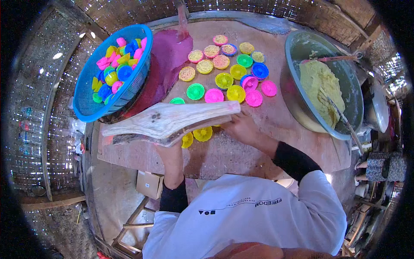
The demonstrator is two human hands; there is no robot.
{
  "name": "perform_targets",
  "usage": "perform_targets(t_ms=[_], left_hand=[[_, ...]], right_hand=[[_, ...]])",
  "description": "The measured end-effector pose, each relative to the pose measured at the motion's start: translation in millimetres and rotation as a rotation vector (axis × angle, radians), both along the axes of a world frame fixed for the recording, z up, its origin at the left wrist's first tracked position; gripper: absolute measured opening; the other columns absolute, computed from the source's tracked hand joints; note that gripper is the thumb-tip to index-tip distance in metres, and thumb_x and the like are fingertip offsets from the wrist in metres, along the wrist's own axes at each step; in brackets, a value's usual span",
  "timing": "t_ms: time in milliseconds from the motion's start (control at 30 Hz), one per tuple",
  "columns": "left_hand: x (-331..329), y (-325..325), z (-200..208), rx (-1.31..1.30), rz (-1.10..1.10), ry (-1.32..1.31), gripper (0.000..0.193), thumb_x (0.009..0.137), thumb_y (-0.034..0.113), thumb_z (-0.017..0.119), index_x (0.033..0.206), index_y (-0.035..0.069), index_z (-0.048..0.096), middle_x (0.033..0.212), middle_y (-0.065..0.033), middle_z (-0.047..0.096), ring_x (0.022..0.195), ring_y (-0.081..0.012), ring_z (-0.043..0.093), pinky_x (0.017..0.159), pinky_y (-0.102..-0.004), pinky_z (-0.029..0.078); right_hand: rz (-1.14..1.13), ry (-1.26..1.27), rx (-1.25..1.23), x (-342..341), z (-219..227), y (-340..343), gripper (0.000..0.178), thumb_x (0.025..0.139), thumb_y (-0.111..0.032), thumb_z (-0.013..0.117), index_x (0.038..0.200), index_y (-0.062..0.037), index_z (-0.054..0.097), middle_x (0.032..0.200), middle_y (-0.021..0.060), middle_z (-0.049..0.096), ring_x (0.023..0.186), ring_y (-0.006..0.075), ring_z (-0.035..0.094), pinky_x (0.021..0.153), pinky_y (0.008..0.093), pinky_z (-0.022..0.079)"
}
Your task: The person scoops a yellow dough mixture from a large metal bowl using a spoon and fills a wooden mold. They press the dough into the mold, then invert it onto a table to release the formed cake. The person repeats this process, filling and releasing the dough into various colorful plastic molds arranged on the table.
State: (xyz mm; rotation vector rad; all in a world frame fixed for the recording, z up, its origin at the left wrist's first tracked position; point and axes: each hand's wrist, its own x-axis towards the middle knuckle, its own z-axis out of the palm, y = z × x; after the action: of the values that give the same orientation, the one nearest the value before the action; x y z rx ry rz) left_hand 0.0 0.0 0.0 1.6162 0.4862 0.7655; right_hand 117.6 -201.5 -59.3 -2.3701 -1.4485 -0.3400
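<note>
A wooden press (172, 116), made of two long pale boards one above the other, is held up over the near part of the table. My left hand (169, 152) grips it from below near the middle; the boards hide most of its fingers. At the narrow right end, my right hand (244, 127) is closed around the boards. Just past the press lie small fluted plastic molds, among them a pink mold (214, 96) and a green mold (195, 91). Yellow molds (202, 134) show beneath it. Farther back, several molds hold pale noodle-like strands (205, 66).
At the left, a blue plastic basket (83, 113) is heaped with colored molds. A large basin (290, 82) of pale yellow dough (321, 84) stands at the right, with a metal utensil (338, 110) and a pink-handled tool (338, 58) in it. A cardboard box (149, 184) sits below the table's near edge.
</note>
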Motion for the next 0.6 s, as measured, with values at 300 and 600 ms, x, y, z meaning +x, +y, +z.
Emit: perform_targets(t_ms=[300,600], left_hand=[[7.7,-65.9,-14.5,0.215,-0.497,-0.101,0.053,0.062,0.014,0.077,0.108,0.002,0.052,0.104,-0.0117,0.058,0.095,-0.023,0.057,0.085,-0.0359,0.044],[52.8,-75.7,67.2,-0.337,-1.14,-0.554,0.07,0.065,0.043,0.073,0.12,0.006,0.046,0.12,-0.0083,0.05,0.115,-0.0293,0.045,0.099,-0.0394,0.031]], right_hand=[[-0.054,1.428,0.593,-47.1,80.6,-112.7,0.044,0.085,-0.031,0.056,0.118,-0.0033,0.05,0.109,0.0073,0.056,0.104,0.018,0.05,0.092,0.0331,0.039],[-0.048,1.658,0.23,-68.2,166.8,-150.1,0.057,0.081,-0.047,0.059,0.109,0.002,0.053,0.09,0.0042,0.056,0.083,0.0101,0.051,0.072,0.0227,0.042]])
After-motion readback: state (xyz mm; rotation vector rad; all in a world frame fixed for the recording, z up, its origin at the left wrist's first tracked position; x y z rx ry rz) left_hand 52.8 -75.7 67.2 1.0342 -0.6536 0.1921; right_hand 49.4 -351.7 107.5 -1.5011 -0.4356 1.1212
